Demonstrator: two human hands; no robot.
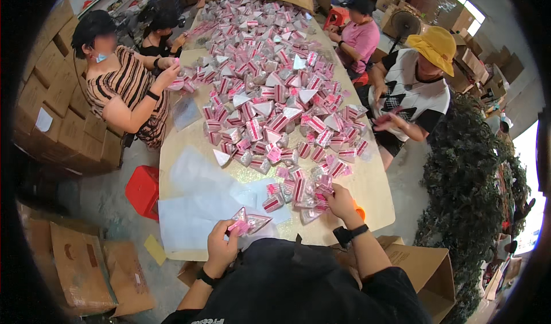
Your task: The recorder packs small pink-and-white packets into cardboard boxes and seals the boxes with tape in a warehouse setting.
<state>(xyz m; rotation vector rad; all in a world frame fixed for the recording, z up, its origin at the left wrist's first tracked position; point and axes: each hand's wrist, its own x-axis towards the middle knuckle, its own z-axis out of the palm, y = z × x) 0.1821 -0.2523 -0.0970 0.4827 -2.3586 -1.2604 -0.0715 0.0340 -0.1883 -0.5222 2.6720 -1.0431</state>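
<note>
Close to my body, my left hand [221, 245] pinches a bagged cake-slice-shaped wedge [252, 223], pink and white in clear plastic, just above the table's near edge. My right hand [340, 203] is at the near right end of a small cluster. Its fingers are closed on another bagged wedge [322, 187] with pink and white stripes. Loose wedges [272, 202] of the same kind lie between my hands. Beyond them, a big heap of these wedges [261, 109] covers the middle and far part of the table [373, 209].
Clear plastic bags [192, 209] lie flat on the table's near left. An orange round thing [359, 210] is beside my right wrist. Several people work along both sides. A red stool [143, 192] stands at left; open cartons [422, 272] are beside me, and dark foliage [465, 203] at right.
</note>
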